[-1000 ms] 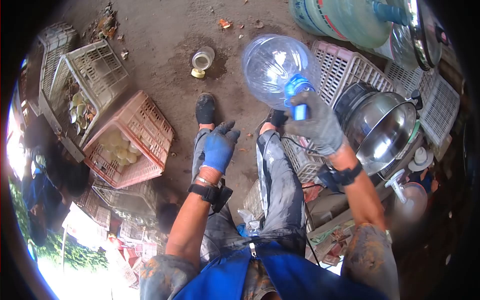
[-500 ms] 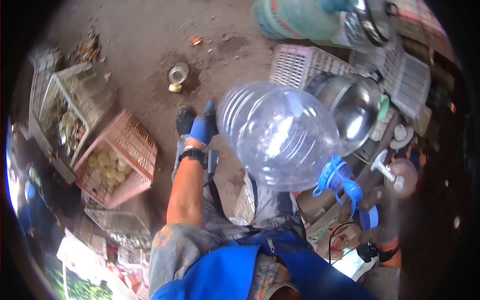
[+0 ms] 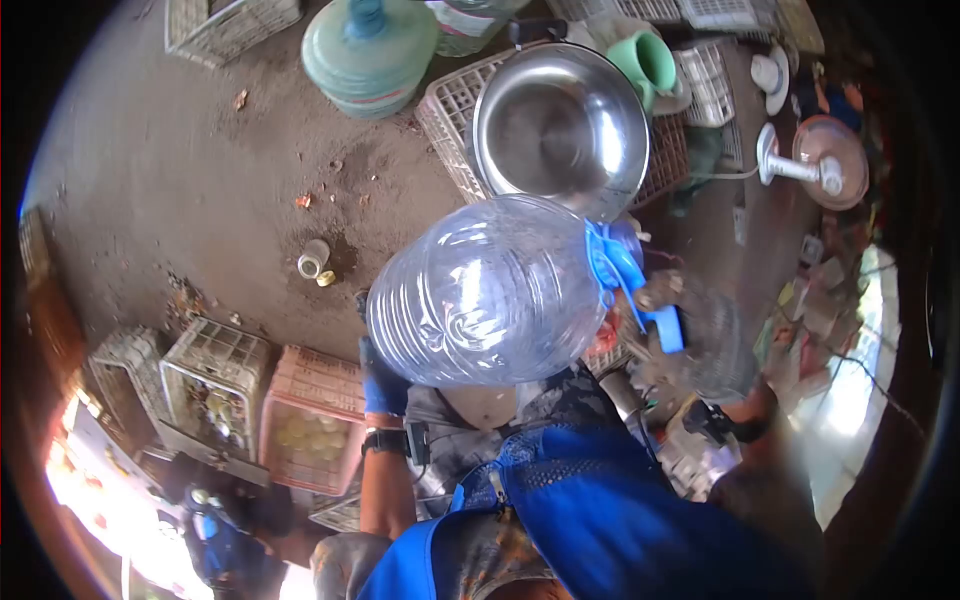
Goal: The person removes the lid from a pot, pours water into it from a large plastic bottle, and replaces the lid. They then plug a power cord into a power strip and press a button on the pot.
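In the head view, a large clear bottle [image 3: 480,295] hung empty at the centre of the frame, lying on its side in mid-air above the person's lap, its blue neck collar [image 3: 612,262] pointing to 3 o'clock. The right hand [image 3: 690,330], in a grey glove and badly blurred, had its fingers closed round the blue handle at that neck. The left hand [image 3: 383,385], gloved in blue, sat at 8 o'clock of the bottle and was mostly hidden behind it, so I could not tell how its fingers stood. At 12 o'clock an empty steel bowl [image 3: 555,125] rested on a white crate [image 3: 450,110]. At 11 o'clock stood a green water jug [image 3: 370,50]. At 8 o'clock a pink crate [image 3: 310,420] held pale round fruit. No writing was legible.
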Tool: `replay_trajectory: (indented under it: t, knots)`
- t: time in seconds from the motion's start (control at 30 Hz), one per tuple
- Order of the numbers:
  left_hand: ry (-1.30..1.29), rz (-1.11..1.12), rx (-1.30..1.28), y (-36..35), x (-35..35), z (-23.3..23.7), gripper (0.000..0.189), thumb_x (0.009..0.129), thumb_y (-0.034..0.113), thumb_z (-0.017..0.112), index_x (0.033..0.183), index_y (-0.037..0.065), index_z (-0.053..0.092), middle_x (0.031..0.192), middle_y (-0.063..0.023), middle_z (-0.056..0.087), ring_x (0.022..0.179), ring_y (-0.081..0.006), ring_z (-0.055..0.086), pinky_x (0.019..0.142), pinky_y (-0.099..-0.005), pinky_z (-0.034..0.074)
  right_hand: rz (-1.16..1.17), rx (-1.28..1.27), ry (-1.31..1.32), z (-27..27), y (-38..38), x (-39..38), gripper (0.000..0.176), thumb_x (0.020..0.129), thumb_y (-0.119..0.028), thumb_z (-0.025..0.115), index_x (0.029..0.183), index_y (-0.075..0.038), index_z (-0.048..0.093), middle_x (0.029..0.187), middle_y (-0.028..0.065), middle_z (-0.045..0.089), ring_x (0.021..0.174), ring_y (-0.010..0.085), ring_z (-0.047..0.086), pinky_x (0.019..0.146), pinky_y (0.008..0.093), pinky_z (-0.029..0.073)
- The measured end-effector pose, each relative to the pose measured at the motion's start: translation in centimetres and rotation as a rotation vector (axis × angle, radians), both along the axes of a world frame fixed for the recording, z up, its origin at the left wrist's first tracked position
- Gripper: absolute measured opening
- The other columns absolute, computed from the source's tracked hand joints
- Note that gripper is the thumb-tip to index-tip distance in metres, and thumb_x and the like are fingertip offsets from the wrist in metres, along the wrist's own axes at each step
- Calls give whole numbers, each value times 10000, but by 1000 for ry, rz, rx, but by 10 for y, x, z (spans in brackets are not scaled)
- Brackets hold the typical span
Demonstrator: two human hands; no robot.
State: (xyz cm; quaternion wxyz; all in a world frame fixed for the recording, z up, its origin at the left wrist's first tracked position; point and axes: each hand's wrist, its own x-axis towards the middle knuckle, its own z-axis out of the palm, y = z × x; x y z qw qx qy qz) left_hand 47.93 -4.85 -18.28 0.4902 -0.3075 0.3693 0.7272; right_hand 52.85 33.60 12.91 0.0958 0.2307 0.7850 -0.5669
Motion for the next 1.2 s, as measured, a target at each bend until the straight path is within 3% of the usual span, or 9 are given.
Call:
replay_trajectory:
  t: [0.03,0.07,0.2,0.3,0.33,0.43,0.6,0.83,1.2]
  knots:
    - [-181,115,1,-1,-3,17,671,991,588,356,1464,115,408,1473,-104,462,1323,-318,462,1112,-501,353,-151,-179,60,-9,1,6,630,641,-36,860,1178,-77,533,1020,120,663,877,175,662,731,326,557]
    - [-170,139,-60,2,-4,38,684,990,596,352,1471,112,396,1478,-106,455,1322,-321,462,1113,-502,351,101,-21,17,-2,12,-6,630,621,-30,852,1173,-61,548,1042,112,657,945,196,649,796,343,548]
    - [-101,126,-186,9,-20,107,731,991,616,328,1498,89,334,1515,-123,389,1358,-322,404,1127,-485,330,-71,-42,76,-31,5,1,563,625,-59,853,1115,-36,576,981,73,610,875,178,625,802,339,515]
    - [-93,128,-295,4,-24,128,737,989,621,331,1496,86,338,1516,-127,386,1357,-326,403,1136,-488,318,-185,-84,153,-58,5,4,544,637,-71,850,1111,-20,588,971,59,599,909,178,620,825,345,508]
    - [-50,107,-348,8,-23,135,734,993,616,327,1499,84,331,1523,-124,375,1367,-324,392,1142,-487,311,-223,-76,71,-58,7,1,533,611,-49,817,1102,-35,610,1061,111,651,1001,258,645,879,355,513]
    - [-70,132,-302,-6,-15,150,722,1001,603,322,1502,83,325,1529,-118,363,1377,-317,377,1144,-481,309,-237,-20,72,-73,12,1,543,646,-103,837,1132,-13,612,1034,69,617,950,184,616,872,334,495]
    - [27,51,-376,6,-20,174,737,1003,618,283,1522,94,285,1560,-110,311,1405,-305,337,1148,-480,304,-246,6,63,-96,20,1,546,627,-112,840,1127,-43,633,1077,77,644,1041,218,612,928,353,472]
    - [115,-7,-497,61,-28,230,739,1003,607,297,1536,98,248,1572,-120,282,1417,-324,308,1174,-487,251,-276,30,96,-105,28,1,512,634,-102,845,1104,-66,647,1081,80,668,1007,219,639,879,340,499]
    - [39,55,-529,41,-18,263,806,963,634,382,1549,110,204,1588,-141,226,1438,-353,252,1168,-526,226,-446,-314,-48,-127,34,5,570,607,-97,860,1134,-43,649,1068,51,655,979,139,614,869,299,511]
